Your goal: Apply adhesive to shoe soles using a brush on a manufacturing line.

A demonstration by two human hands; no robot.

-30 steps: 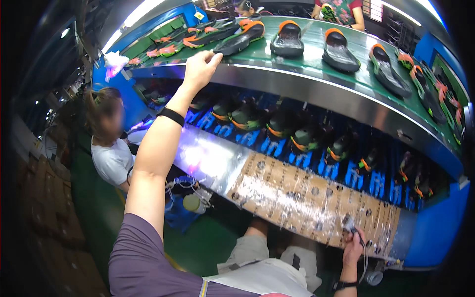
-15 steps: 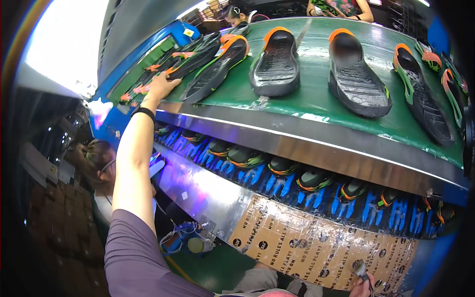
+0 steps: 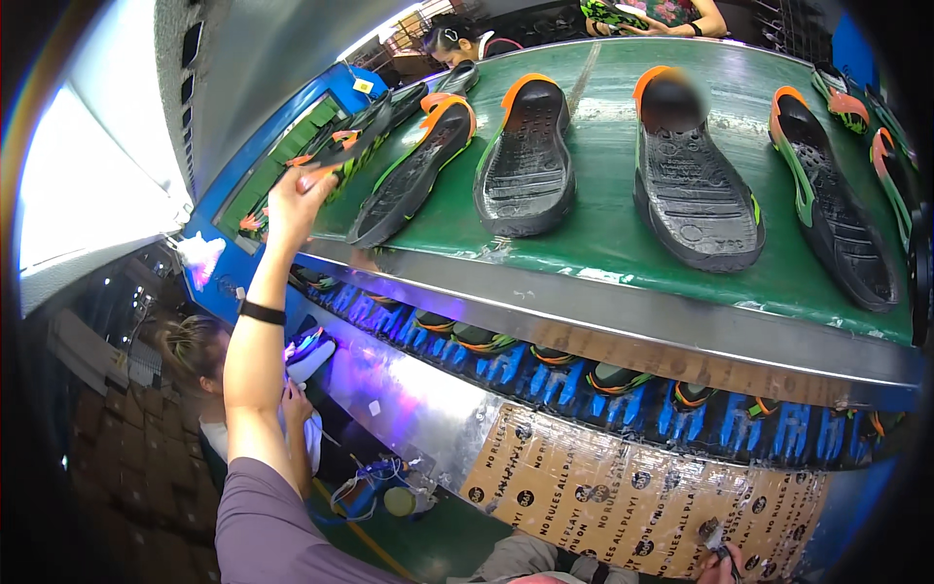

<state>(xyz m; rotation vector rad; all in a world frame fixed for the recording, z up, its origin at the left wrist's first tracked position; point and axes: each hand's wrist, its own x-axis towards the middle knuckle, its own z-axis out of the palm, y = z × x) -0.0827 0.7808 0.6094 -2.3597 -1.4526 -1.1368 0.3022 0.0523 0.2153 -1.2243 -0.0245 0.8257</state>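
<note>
Reaching out to the far left, my left hand (image 3: 297,202) is closed on one end of a shoe sole (image 3: 362,156), black with orange and green edging, which is tilted up at the green belt's near edge. Other black soles with orange heel edges lie next to it, the nearest being a slanted sole (image 3: 413,175) just to its right. At the lower right, my right hand (image 3: 722,566) is partly cut off by the frame's edge. Its fingers wrap round the handle of a small brush (image 3: 712,533), held over the printed cardboard.
The green belt (image 3: 593,219) carries several soles. Below runs a rack of blue holders (image 3: 564,384) with dark shoes. Brown cardboard (image 3: 584,477) covers the metal ledge. A co-worker (image 3: 199,360) sits at left; another person's hands (image 3: 666,27) hold a shoe part across the belt.
My left hand has pulled back a little toward the left and tipped up the sole. My right hand still holds the brush. The whole view has shifted slightly.
</note>
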